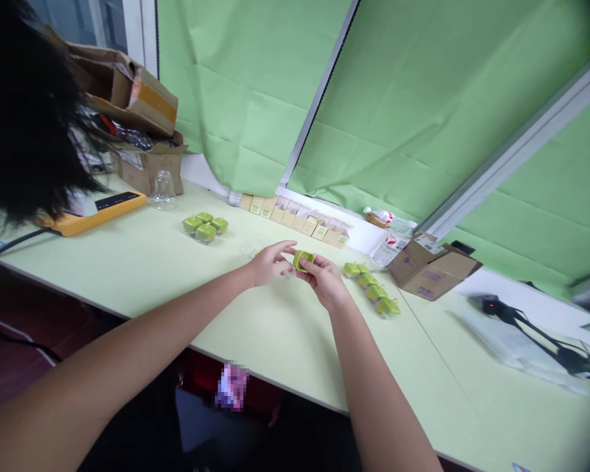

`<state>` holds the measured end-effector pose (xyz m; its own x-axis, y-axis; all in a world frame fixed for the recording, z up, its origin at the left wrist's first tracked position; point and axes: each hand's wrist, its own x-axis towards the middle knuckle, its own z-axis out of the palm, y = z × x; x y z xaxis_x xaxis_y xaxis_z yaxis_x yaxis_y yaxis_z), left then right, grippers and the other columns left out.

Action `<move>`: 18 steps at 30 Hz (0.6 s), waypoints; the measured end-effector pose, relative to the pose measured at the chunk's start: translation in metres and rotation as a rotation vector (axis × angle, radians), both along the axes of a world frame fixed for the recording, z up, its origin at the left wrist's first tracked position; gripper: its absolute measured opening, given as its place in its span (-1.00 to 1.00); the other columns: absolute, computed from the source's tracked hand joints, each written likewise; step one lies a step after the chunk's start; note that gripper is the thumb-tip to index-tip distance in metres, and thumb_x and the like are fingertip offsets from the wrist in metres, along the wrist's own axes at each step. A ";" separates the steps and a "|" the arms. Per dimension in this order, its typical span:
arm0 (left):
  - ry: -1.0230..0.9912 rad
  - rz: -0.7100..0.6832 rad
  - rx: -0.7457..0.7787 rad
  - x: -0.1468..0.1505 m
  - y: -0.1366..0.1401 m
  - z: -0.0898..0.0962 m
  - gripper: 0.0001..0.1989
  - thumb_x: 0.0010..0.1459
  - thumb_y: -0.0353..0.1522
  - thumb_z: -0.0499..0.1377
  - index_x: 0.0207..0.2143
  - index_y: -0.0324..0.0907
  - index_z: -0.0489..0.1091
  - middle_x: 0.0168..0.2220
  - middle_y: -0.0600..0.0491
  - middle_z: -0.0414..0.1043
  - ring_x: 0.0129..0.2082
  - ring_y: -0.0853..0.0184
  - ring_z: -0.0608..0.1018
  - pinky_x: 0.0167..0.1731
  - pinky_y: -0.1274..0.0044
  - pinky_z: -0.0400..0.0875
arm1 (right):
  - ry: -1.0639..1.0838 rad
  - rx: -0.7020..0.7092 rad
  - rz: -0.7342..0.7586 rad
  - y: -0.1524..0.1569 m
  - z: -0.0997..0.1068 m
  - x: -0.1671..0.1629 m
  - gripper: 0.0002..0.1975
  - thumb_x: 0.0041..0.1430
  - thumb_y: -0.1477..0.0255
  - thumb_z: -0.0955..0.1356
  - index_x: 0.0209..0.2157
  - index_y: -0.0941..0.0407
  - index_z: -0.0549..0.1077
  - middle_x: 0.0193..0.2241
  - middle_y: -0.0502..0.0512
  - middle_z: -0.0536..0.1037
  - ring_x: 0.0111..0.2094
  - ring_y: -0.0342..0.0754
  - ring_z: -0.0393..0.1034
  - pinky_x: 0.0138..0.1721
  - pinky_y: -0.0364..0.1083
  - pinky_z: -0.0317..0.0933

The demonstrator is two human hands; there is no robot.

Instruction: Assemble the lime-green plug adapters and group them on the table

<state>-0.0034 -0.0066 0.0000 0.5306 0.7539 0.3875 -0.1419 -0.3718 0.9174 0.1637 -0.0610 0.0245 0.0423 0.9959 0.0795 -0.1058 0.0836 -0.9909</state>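
We find the right hand (327,278) holding a lime-green, square plastic frame (296,261) before a row of tan, house-shaped cardboard boxes (309,225). The left hand (269,263) is beside it, grip unclear. Green-topped clear plastic containers left (205,232) and right (369,292) of that row appear finished; the frame, we judge, does not.
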 end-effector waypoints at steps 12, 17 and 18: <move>-0.055 -0.001 -0.278 -0.002 0.013 -0.002 -0.74 -0.06 -0.24 0.38 -0.38 -0.23 0.51 -0.45 0.04 0.47 -0.49 0.43 0.45 -0.45 0.55 0.32 | -0.031 0.025 0.073 -0.003 -0.002 -0.008 -0.67 -0.08 0.21 0.53 -0.29 0.09 0.56 -0.25 0.08 0.59 -0.28 -0.07 0.46 -0.18 -0.06 0.40; -0.211 -0.131 -0.554 -0.002 0.011 0.001 -0.65 -0.09 -0.27 0.42 -0.22 -0.19 0.53 -0.26 -0.03 0.52 -0.36 0.38 0.52 -0.36 0.52 0.39 | 0.023 0.121 0.000 -0.001 -0.003 -0.017 -0.68 -0.07 0.22 0.53 -0.26 0.04 0.54 -0.27 0.03 0.56 -0.29 -0.10 0.43 -0.20 -0.08 0.39; -0.245 -0.158 -0.597 -0.001 0.011 0.001 -0.63 -0.09 -0.27 0.42 -0.19 -0.18 0.53 -0.22 -0.04 0.52 -0.34 0.37 0.53 -0.33 0.50 0.41 | 0.032 0.128 -0.019 -0.001 -0.004 -0.019 -0.67 -0.07 0.22 0.53 -0.25 0.03 0.54 -0.28 0.02 0.56 -0.32 -0.12 0.42 -0.23 -0.10 0.38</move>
<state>-0.0047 0.0039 0.0013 0.6020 0.7968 0.0508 -0.3834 0.2327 0.8938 0.1446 -0.0616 0.0207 0.0653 0.9767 0.2042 -0.1348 0.2114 -0.9681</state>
